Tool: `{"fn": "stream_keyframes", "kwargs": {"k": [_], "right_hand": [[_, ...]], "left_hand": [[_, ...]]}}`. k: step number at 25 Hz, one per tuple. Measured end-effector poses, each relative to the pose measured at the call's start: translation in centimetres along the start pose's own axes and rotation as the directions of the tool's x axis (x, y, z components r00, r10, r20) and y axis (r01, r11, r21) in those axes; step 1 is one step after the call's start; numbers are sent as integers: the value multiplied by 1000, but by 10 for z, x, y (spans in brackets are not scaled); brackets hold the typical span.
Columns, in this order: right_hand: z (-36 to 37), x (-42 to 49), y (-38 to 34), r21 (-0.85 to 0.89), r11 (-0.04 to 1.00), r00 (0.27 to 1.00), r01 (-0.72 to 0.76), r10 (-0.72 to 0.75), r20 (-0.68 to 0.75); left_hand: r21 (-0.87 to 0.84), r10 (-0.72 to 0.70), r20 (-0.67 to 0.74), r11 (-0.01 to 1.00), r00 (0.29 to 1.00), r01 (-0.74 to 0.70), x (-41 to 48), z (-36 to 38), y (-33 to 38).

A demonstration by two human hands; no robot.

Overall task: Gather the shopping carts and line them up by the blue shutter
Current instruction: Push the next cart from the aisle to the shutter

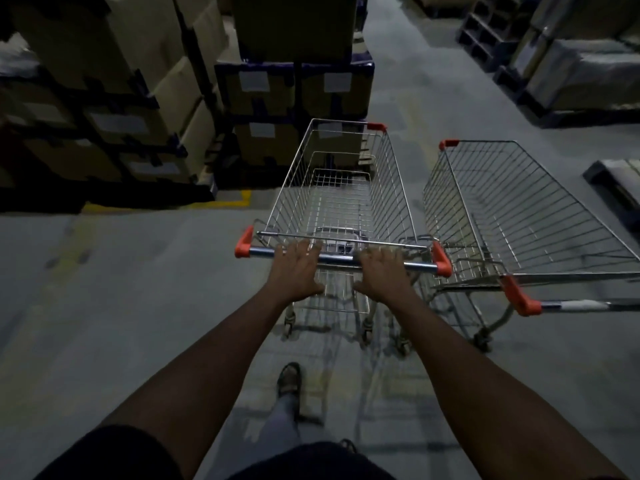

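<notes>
We count two wire shopping carts on a dim grey concrete floor [138,289], and we have both hands on the nearer one. Our left hand [298,268] and right hand [382,270] lie side by side on the nearer cart's handle bar [337,258], a round metal tube capped at each end by an orange plastic corner piece; the fingers drape forward over the bar, spread fairly wide, thumbs hanging below it, and we cannot tell whether they close fully around it. The nearer cart [341,188] stands straight ahead of us, its basket a tapering grid of thin bright steel rods. The second cart [512,220] stands just beside it on the right, angled away, its own orange-capped handle reaching toward the right edge. Ahead and to the left rise stacked brown cardboard boxes [263,88] with pale rectangular labels, behind a yellow painted floor line [239,200]. Dark pallets [485,32] with wrapped loads sit at the upper right. One sandalled foot [289,377] steps forward below the cart.
</notes>
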State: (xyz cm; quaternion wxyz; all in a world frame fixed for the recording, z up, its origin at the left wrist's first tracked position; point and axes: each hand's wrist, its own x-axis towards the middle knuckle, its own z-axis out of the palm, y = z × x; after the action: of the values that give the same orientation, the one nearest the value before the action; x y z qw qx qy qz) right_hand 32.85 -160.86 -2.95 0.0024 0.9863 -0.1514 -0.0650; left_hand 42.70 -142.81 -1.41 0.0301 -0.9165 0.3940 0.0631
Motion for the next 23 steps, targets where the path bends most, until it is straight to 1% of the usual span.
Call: {"fn": "stream_keyframes", "kwargs": {"k": [2,4,6,7,8,11,17,19,23], "right_hand": [[7,25,2,-30,1000,996,10,-7,93],[3,48,3,-22,1000,991,8,-5,137],[-2,67,2,-20,1000,965,1,4,263],[-2,74,2,-23,1000,953,-5,12,304],[-2,80,3,-21,1000,949,-15,21,315],[0,90,6,-20,998,961,-62,65,270],[-4,92,2,2,993,965,-122,118,233],[-4,79,0,-2,994,971,-110,108,213],[-4,45,-7,-9,999,982,-41,41,184]], "left_hand": [[33,55,99,998,994,-58,32,11,-19],[8,105,138,994,985,-107,56,18,-37],[-40,153,197,988,968,-148,77,18,-49],[-37,167,223,986,960,-163,86,16,-53],[-30,171,229,985,958,-169,92,15,-55],[-32,168,190,986,967,-165,107,14,-55],[15,135,200,990,971,-141,115,8,-57],[12,121,216,992,969,-126,105,10,-52],[20,109,208,993,972,-116,71,19,-44]]}}
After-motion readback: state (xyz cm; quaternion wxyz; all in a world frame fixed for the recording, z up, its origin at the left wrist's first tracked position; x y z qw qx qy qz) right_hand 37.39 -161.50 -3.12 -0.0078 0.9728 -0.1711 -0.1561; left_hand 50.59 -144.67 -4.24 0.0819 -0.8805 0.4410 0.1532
